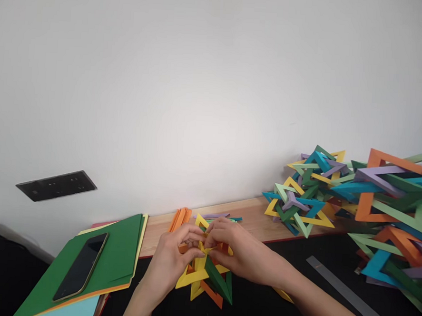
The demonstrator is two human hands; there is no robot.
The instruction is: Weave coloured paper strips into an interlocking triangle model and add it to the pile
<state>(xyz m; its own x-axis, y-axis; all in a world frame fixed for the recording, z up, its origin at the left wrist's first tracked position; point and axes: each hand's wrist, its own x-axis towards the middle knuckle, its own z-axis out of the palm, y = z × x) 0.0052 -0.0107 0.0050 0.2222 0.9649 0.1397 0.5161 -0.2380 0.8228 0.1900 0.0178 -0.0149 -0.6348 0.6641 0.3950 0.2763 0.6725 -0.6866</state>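
Between my two hands is an origami star model (195, 275) of interlocking folded paper strips in yellow, green and orange. My left hand (171, 253) is closed on its left side, with thumb and fingers pinching a yellow part. From the right, my right hand (232, 247) pinches the upper middle of the same model, close to the left fingertips. The fingers hide the exact spot where the strips meet. Just behind the hands lie folded orange paper strips (180, 218) and a few purple and teal strips (212, 216).
Several finished multicoloured origami stars (296, 201) are piled at the right. A grey ruler (349, 290) lies on the black mat (259, 304). At the left, a phone (82, 267) rests on green paper sheets (121, 248). A black socket panel (56, 185) is on the wall.
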